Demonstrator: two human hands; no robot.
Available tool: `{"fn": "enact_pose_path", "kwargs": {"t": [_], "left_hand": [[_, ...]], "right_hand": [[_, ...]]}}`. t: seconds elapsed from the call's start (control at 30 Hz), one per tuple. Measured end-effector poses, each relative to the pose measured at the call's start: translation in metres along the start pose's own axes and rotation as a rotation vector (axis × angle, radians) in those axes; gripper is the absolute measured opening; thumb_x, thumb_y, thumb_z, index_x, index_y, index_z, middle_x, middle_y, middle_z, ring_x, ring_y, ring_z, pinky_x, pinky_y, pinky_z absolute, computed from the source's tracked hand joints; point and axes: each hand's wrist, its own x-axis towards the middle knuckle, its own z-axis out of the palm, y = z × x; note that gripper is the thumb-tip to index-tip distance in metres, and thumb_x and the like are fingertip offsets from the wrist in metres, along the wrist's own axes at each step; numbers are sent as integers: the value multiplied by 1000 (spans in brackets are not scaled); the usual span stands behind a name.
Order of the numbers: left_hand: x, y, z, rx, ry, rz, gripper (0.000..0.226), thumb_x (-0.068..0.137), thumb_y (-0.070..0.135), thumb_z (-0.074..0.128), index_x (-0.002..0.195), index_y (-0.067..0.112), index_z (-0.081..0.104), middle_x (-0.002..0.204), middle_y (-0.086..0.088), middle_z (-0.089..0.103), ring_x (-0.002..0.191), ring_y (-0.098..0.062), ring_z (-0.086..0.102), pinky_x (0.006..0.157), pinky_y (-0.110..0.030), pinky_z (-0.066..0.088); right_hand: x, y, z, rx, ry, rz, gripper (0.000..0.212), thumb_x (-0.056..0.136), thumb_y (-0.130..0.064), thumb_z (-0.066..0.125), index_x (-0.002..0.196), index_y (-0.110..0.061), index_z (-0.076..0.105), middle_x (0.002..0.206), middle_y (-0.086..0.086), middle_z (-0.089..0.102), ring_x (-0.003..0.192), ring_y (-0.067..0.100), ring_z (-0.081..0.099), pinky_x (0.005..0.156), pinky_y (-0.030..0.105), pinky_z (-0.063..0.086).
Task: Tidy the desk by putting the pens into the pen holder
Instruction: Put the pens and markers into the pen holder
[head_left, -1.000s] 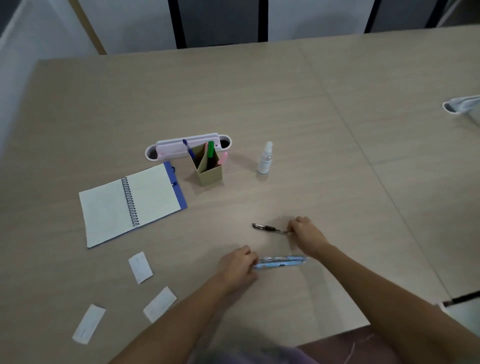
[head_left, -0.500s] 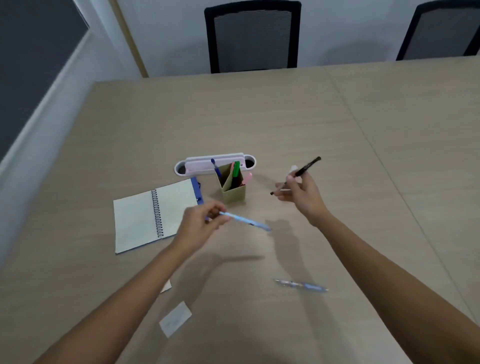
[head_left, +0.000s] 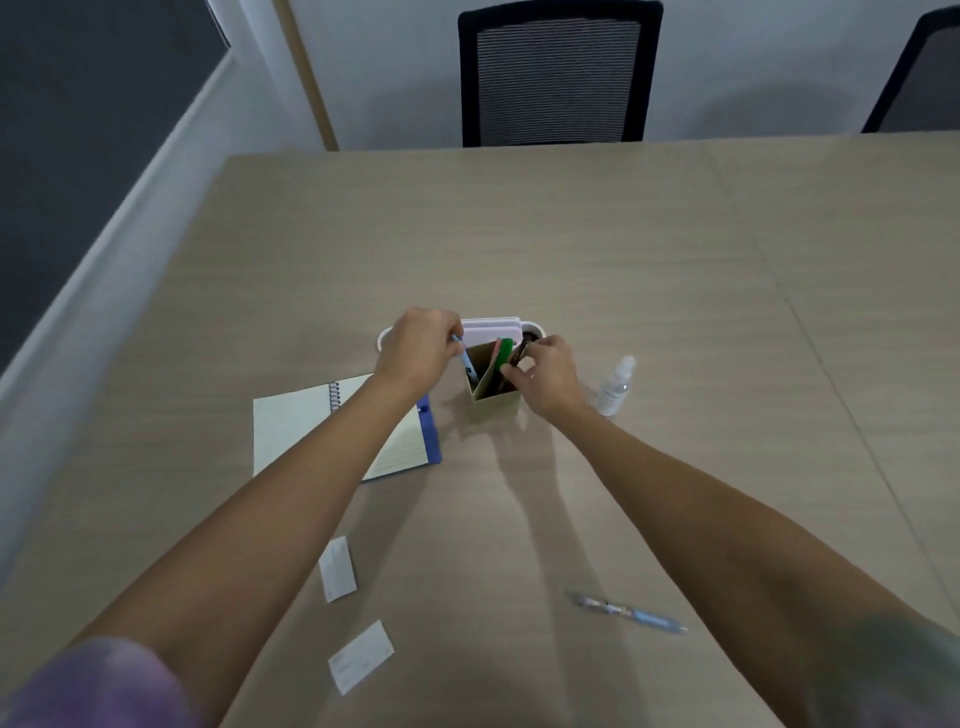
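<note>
At frame centre, the left hand is gripping a light blue pen, tip inside the cardboard pen holder. The right hand is pinching a dark pen over the same holder. Another blue pen is lying on the desk at lower right.

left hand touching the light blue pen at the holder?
Touching. Head view: the left hand pinches the light blue pen by its top, tip inside the tan cardboard pen holder.
</note>
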Motion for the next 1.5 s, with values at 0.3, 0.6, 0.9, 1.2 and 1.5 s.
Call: {"fn": "enact_pose_path", "kwargs": {"t": [0.3,0.6,0.9,1.2,1.5], "left_hand": [[-3,1,32,-121,-56,-76,12,82,14,69,94,12,72,85,-8,75,85,-26,69,80,-33,52],[-31,-21,80,-440,31,-201,102,53,30,92,132,12,32,133,-8,40,116,-27,50,94,-42,49],[-8,-20,98,-468,-107,-248,98,52,18,92,132,13,35,131,-7,56,120,-30,53,101,-44,46],[-6,-28,92,-527,-163,-194,77,61,8,86,124,12,42,120,-6,61,106,-22,59,89,-35,49],[10,-21,68,-784,-338,-356,35,82,46,56,98,17,65,105,-11,69,93,-28,67,85,-48,58]], "right_hand": [[-29,14,-22,-16,-101,-72,28,81,-18,68,108,-14,66,104,11,58,84,25,63,81,31,48],[-170,100,-50,-536,-820,0,48,68,-33,80,109,-16,63,110,8,62,98,25,58,78,28,42],[-174,106,-39,-391,-613,-47,12,93,-20,50,93,-9,52,91,16,63,82,33,61,70,37,45],[-47,-43,-22,128,65,-165,9,95,-16,48,99,-8,47,78,7,70,67,25,62,61,31,42],[-7,-38,22,7,-29,80,17,86,-5,56,102,1,60,97,19,68,92,34,62,69,30,41]]}}
